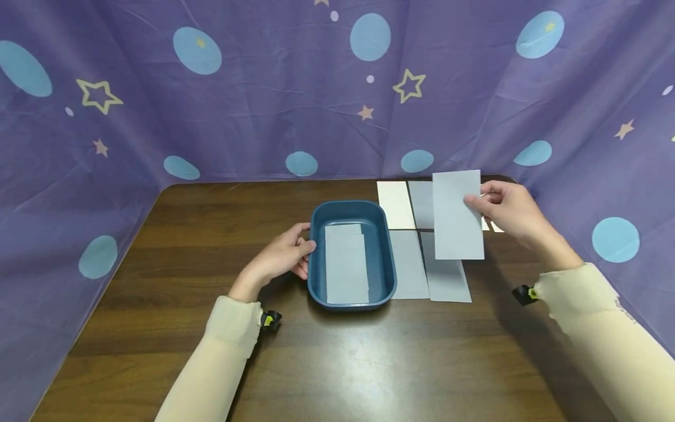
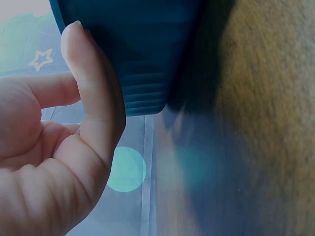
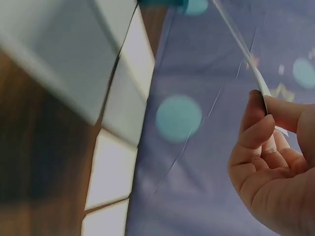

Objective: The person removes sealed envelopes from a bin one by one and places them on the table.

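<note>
The right hand (image 1: 511, 214) pinches a grey sheet (image 1: 457, 214) by its right edge between thumb and fingers (image 3: 256, 125), holding it upright above the sheets lying flat on the surface (image 1: 369, 363). It looks thin and light, stiff enough to stay flat from 1 edge grip, though it would likely bend or crease under a tighter squeeze; a light pinch near the middle of a long edge seems the safest hold. The left hand (image 1: 282, 255) rests against the left wall of the blue tray (image 1: 316, 258), its fingers (image 2: 91, 98) loosely curved along the ribbed side and touching it. At least 1 grey sheet (image 1: 346, 264) already lies inside the tray. Right of the tray, 2 grey sheets (image 1: 429, 272) and a cream sheet (image 1: 395, 204) lie side by side. The tray rim stands between the held sheet and the tray floor. Open wood lies in front; the purple curtain (image 1: 263, 88) closes in behind and on both sides.
</note>
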Tool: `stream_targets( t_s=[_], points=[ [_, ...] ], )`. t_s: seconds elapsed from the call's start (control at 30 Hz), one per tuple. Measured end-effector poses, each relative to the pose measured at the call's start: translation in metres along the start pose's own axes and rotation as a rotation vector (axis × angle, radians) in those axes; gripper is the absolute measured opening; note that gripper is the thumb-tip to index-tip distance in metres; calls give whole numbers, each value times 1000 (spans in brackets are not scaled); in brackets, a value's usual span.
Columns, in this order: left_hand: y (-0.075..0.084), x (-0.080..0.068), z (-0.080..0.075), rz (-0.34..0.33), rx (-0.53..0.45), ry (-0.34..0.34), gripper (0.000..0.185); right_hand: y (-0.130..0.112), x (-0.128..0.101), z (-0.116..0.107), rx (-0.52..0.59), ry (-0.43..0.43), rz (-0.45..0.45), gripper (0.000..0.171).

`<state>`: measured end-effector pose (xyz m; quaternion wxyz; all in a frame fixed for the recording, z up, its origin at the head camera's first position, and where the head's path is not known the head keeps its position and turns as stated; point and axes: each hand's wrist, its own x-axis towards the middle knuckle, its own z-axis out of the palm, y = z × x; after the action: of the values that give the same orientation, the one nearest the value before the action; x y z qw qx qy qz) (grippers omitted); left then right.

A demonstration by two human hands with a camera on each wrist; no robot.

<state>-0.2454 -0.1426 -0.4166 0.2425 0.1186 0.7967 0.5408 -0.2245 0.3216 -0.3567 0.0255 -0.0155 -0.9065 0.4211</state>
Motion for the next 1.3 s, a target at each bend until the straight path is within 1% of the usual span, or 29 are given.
stream_targets(
  t_s=[0.1,0.17,0.27,0.4,0.57,0.67,0.87,1.1,1.3],
  points=[
    [1,0,0,-1,2,2,62,25,-5,-13,-10,15,32,40],
    [1,0,0,-2,3,3,63,40,-7,-18,-19,3,51,42],
    [0,0,0,-2,4,2,63,61,-9,-20,-39,-55,72,47],
    [0,0,0,0,3,0,63,78,-11,-19,-84,-137,104,53],
    [-1,0,0,1,8,-2,63,90,-14,-19,-133,-203,138,56],
    [-2,1,-1,-4,8,-1,62,96,-15,-17,-162,-226,139,55],
    [-4,0,-1,-9,12,3,63,105,-15,-9,-215,-232,115,42],
    [-4,-1,-1,-3,8,3,63,114,-17,-2,-383,-187,55,36],
    [-2,0,0,1,15,10,62,115,-19,0,-409,-207,69,35]
  ],
)
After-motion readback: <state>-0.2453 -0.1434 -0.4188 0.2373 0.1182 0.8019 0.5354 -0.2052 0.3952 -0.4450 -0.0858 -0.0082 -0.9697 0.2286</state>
